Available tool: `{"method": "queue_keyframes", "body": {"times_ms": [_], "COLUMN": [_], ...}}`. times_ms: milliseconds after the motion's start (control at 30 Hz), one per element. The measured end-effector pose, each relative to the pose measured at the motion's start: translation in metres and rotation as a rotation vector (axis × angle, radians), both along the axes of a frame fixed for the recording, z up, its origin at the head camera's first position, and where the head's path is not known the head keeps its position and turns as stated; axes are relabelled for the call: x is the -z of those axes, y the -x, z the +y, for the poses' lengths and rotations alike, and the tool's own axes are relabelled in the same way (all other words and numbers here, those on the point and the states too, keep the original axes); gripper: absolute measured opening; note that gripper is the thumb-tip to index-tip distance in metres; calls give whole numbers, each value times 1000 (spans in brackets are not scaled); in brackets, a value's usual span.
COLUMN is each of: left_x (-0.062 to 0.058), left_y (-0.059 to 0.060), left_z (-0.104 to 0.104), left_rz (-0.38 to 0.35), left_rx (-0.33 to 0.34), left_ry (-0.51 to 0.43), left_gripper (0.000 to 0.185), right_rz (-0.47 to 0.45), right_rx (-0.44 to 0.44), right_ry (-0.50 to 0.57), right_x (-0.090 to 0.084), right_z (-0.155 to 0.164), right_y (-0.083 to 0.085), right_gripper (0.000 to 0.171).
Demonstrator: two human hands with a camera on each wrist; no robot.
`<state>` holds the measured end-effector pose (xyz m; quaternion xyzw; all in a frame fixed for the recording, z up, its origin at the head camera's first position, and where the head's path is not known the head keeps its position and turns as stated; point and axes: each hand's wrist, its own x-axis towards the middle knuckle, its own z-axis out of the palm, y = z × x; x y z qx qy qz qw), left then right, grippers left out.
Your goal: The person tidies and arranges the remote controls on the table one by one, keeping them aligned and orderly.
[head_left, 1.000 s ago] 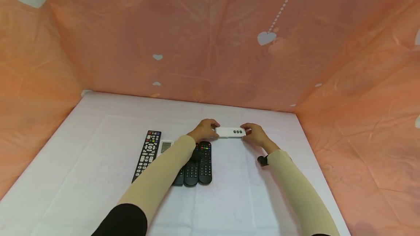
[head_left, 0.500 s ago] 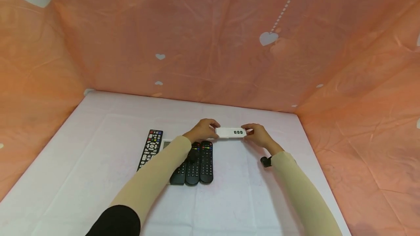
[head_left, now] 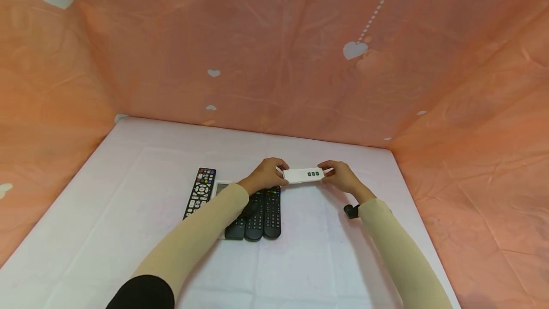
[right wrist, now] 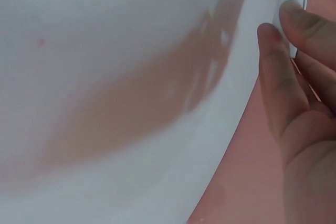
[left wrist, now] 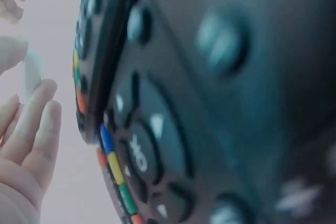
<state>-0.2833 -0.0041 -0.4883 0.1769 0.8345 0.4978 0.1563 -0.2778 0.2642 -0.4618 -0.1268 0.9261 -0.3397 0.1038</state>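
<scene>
A white remote control (head_left: 302,175) with a few dark buttons near its right end is held level with the far part of the table. My left hand (head_left: 265,174) pinches its left end between thumb and fingers. At the other end, my right hand (head_left: 341,178) pinches it the same way. In the right wrist view, thumb and finger of the right hand (right wrist: 302,85) meet on the white edge, and the hand's shadow falls on the cloth apart from it. The left wrist view shows the left hand (left wrist: 31,145) at the side, beyond a large, close black remote (left wrist: 173,108).
Left of the hands, remotes lie side by side: a long black one (head_left: 199,192), a white one with a grey screen (head_left: 220,187), and several black ones, the rightmost (head_left: 272,213) among them. My left sleeve (head_left: 206,223) covers part of them. Orange sheeting (head_left: 257,61) surrounds the white table (head_left: 309,261).
The white remote's right end has tipped slightly up, and both hands keep their pinch on it. The whole head view has shifted a little; the other remotes have stayed in place.
</scene>
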Motion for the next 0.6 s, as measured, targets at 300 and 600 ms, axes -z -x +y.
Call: {"method": "queue_keyframes", "body": {"times_ms": [300, 600], "left_x": [-13, -19], "left_y": [-18, -38], "left_z": [-1, -3], "left_rz": [35, 61], "left_rx": [16, -2], "left_ry": [-27, -2], "left_gripper": [44, 45], "right_rz": [-32, -44], "right_rx": [-33, -90], "right_ry": [-4, 44], "right_x": [-7, -6], "right_z": [-1, -4], "right_y": [4, 6], "right_gripper": [46, 48]}}
